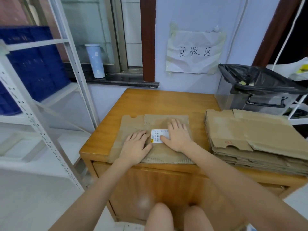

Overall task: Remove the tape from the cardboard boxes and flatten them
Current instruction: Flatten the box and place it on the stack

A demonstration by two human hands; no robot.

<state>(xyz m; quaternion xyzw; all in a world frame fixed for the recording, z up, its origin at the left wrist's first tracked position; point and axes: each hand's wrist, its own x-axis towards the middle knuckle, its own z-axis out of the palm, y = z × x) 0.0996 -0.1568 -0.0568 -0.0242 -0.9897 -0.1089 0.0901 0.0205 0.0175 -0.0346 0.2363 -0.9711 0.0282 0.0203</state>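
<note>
Knees show at the bottom edge, bare, with my two forearms reaching up and forward from either side of them. Both palms lie flat, fingers spread wide and gripping nothing: my left hand (135, 144) and my right hand (179, 136) press down on a flattened cardboard box (155, 129) on the near half of the wooden table (166, 100). That box lies with its long axis running left to right, its corrugated near edge reaching the table's front edge and its notched flaps pointing away toward the wall. Between my hands sits a white shipping label (159, 136), and my right thumb touches its right end.

To the right, apart from the box, a stack of flattened boxes (253, 139) covers the table's right side. Behind the stack stands a clear bin lined with a black bag (260, 87). On the wall above the table hangs a taped paper sign (195, 50) with handwritten characters. At the left stands white metal shelving (33, 114) holding blue crates (33, 64), and a pale blue tumbler (95, 60) stands on the window sill.
</note>
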